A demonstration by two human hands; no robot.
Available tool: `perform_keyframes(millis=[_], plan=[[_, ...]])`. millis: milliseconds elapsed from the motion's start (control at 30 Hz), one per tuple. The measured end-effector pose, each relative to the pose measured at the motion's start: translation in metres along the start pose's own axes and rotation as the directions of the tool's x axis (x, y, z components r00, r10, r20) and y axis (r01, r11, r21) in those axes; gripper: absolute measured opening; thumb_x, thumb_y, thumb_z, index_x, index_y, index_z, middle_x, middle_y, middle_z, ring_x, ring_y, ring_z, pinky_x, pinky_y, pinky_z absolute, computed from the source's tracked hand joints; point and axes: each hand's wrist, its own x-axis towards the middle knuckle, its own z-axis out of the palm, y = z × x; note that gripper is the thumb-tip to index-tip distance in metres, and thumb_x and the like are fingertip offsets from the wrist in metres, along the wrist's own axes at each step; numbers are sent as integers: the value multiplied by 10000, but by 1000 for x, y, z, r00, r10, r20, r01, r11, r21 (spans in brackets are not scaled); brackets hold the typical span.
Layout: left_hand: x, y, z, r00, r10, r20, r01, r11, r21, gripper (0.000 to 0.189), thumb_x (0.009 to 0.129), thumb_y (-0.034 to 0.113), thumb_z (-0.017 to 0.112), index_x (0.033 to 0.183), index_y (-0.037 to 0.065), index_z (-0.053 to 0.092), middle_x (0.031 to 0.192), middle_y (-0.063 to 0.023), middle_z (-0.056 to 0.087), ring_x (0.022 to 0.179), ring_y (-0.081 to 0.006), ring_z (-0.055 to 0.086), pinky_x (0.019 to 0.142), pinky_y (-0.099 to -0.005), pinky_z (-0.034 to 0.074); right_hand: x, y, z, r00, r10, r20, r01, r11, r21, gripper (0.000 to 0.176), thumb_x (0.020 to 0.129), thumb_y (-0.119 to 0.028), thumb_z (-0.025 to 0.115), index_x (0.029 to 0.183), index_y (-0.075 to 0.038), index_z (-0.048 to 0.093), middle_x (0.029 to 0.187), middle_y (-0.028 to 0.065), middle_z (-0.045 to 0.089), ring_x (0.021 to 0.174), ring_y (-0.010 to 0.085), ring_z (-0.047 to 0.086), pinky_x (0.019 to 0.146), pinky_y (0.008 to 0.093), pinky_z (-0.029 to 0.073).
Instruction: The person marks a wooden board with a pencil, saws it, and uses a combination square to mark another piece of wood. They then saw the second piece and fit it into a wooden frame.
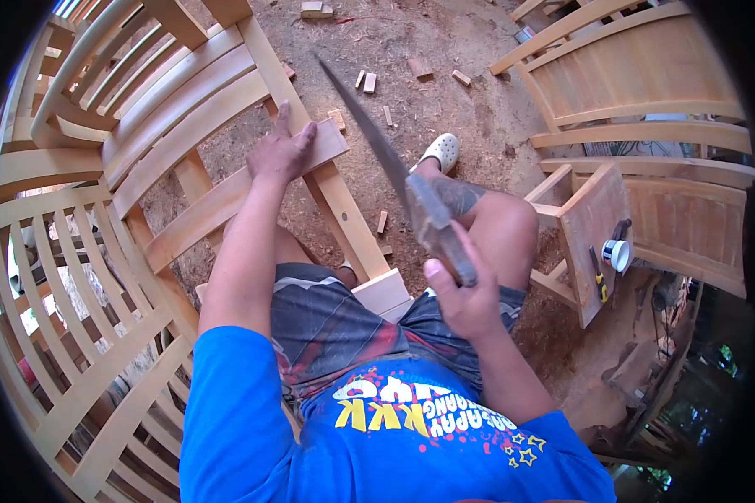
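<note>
Here, right fingers [471, 245] grip a tapered metal saw [394, 172]; left fingers [283, 119] spread on a flat wooden slat [226, 199].

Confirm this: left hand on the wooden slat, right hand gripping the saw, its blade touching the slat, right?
No: the saw isn't touching the slat; the head view shows a gap between them. The left hand does lie on the slat, and the right hand grips the saw.

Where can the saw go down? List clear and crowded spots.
Mostly bare: ground between white clog and furniture at right; far end of the stool, beyond the white cup. Crowded: around that cup and yellow-handled tool; ground beyond the saw, strewn with offcuts.
</note>
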Motion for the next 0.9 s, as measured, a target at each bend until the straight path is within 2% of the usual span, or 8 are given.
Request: perform_keyframes(millis=[67, 167, 267, 367, 467, 567, 767, 900], plan=[[4, 3, 0, 1000, -30, -3, 30, 1000, 4, 915, 983, 854, 344, 1738, 380, 137, 1393, -240, 691, 1257, -379, 703, 1047, -506, 553, 2, -3, 7, 998, -19, 62, 25, 995, -94, 610, 1018, -156, 713, 1534, 72, 481, 1228, 199, 743, 1086, 206, 736, 937, 343, 575], [21, 4, 19, 980, -37, -196, 43, 999, 24, 994, 931, 915, 379, 1737, 386, 138, 1401, -216, 686, 1265, -371, 699, 1038, -509, 561, 1, -4, 14, 996, -33, 77, 43, 990, -136, 607, 1024, -188, 714, 1530, 60, 489, 1153, 206, 760, 990, 215, 762, 862, 351, 590], [34, 4, 29, 974, -47, -220, 42, 999, -29, 1093, 849, 990, 414, 1733, 402, 152, 1397, -207, 685, 1244, -371, 710, 1007, -519, 573, 0, 1, 21, 996, -49, 75, 59, 987, -149, 612, 1028, -201, 709, 1534, 56, 479, 1120, 219, 758, 916, 227, 771, 808, 352, 594], [16, 15, 0, 994, -69, -88, 61, 994, -87, 1039, 891, 915, 472, 1731, 376, 184, 1397, -201, 706, 1260, -391, 704, 1032, -528, 566, -3, 0, 23, 995, -39, 90, 54, 986, -161, 623, 1028, -206, 705, 1543, 52, 467, 1090, 218, 759, 888, 237, 774, 788, 354, 592], [18, 16, -3, 993, -115, -29, 112, 991, -70, 1024, 870, 932, 486, 1717, 436, 194, 1372, -187, 725, 1232, -394, 719, 1013, -527, 572, -5, -7, 24, 993, -26, 112, 47, 981, -187, 629, 1027, -207, 704, 1545, 54, 461, 1065, 216, 757, 871, 251, 777, 776, 357, 589], [24, 9, 8, 990, -86, -112, 77, 994, -76, 1119, 789, 1023, 457, 1710, 421, 251, 1308, -170, 750, 1189, -358, 744, 932, -480, 604, -10, -13, 25, 994, 12, 112, 9, 982, -187, 634, 1023, -203, 704, 1545, 59, 459, 1043, 210, 755, 858, 261, 777, 774, 358, 587], [22, 13, 7, 989, -90, -119, 85, 995, -49, 1096, 803, 1005, 477, 1703, 416, 270, 1284, -165, 760, 1135, -362, 762, 896, -480, 613, -48, -38, -1, 989, 77, 128, -47, 973, -225, 636, 1009, -189, 712, 1546, 52, 472, 1050, 190, 762, 889, 243, 782, 817, 355, 587], [18, 17, 1, 992, -98, -76, 90, 991, -100, 1024, 858, 942, 490, 1710, 447, 211, 1331, -214, 736, 1218, -418, 718, 989, -526, 576, -47, -38, 3, 988, 104, 112, -81, 979, -189, 631, 1003, -185, 712, 1541, 45, 477, 1043, 228, 759, 916, 293, 792, 833, 370, 590]])
